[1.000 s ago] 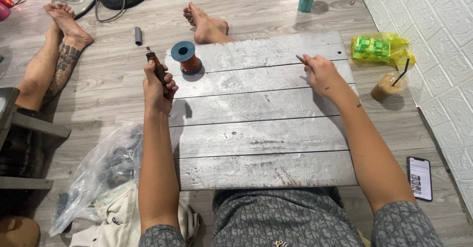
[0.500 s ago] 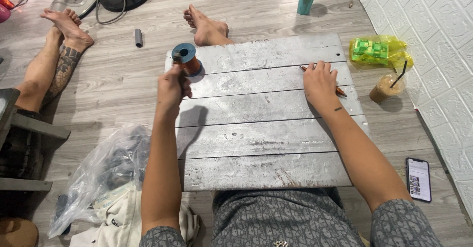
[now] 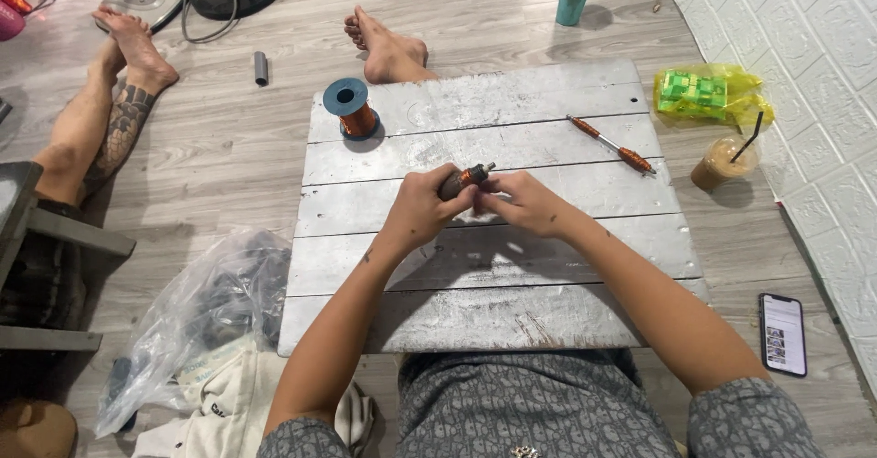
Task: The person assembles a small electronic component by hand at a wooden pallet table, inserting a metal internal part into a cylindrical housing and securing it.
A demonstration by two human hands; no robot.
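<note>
The small copper-wound coil (image 3: 464, 180) sits pinched in my left fingers (image 3: 437, 204), above the middle of the grey plank desk (image 3: 475, 266). My right fingers (image 3: 493, 204) close on its near end. The copper wire spool (image 3: 351, 107) stands beyond my left fingers; the orange-handled tool (image 3: 610, 145) lies beyond my right.

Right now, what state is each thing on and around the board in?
Left hand: closed on the small wound part.
Right hand: fingertips at the part's end, grip unclear.
Copper wire spool: upright on the board, untouched.
Orange-handled tool: lying flat on the board.
Iced drink cup: upright on the floor, straw in.
Phone: face up, screen lit.
</note>
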